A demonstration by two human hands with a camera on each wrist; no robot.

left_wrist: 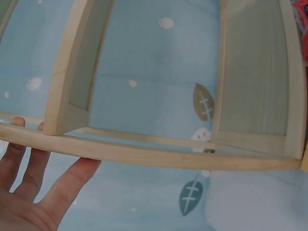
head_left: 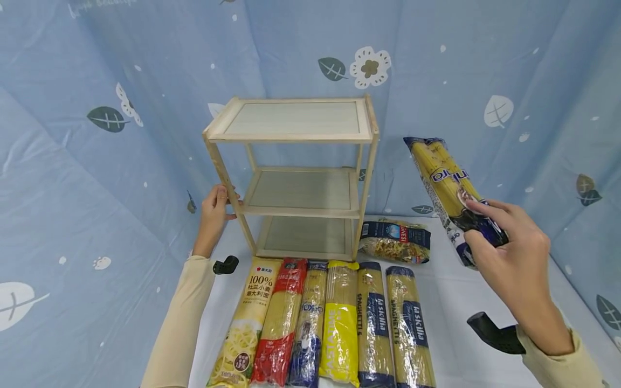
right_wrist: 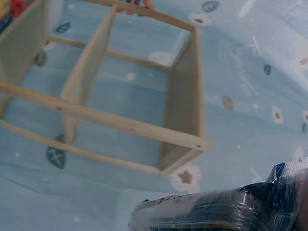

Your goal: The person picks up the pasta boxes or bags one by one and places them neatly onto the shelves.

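A three-tier wooden shelf (head_left: 296,212) with pale panels stands on the white surface. My left hand (head_left: 213,211) holds its left upright at about the middle tier; in the left wrist view, fingertips (left_wrist: 18,122) show over the wooden bar. My right hand (head_left: 516,253) grips the lower end of a yellow and blue spaghetti pack (head_left: 439,171), raised and tilted to the right of the shelf. In the right wrist view, only part of that clear-wrapped pack (right_wrist: 207,209) shows at the bottom.
In front of the shelf lies a row of several pasta packs, among them a cream pack (head_left: 249,318), a red pack (head_left: 281,318) and a yellow pack (head_left: 340,323). A shorter pasta bag (head_left: 395,241) lies right of the shelf's base. Blue patterned cloth (head_left: 145,161) hangs around.
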